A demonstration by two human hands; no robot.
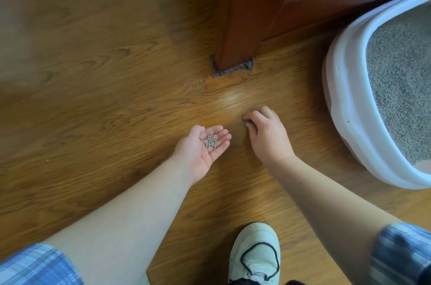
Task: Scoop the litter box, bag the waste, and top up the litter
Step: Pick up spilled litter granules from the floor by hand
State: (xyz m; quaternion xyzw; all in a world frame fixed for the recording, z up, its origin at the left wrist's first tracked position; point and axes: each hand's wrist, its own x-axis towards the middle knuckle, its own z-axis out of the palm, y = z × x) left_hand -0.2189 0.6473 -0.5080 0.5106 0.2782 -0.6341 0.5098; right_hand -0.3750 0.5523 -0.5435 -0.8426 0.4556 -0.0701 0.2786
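Since spilled granules (211, 141) are tiny, light, hard and roll freely, we cannot take them singly: we pinch few at once or sweep them, then carry them in cupped palm kept level. Grey beads, small heap on left hand (198, 154), palm up, fingers relaxed. Right hand (268, 135) knuckles up, fingertips (247, 118) curled on floor (116, 103), seemingly pinching more grains. Litter box (342, 103), white rim, grey fill, near right. Wooden post (235, 28) beyond; shoe (254, 254) below.

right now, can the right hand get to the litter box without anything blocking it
Probably yes. The right hand is low on the floor pinching grains, and only bare floor lies between it and the litter box to its right; nothing stands between them.
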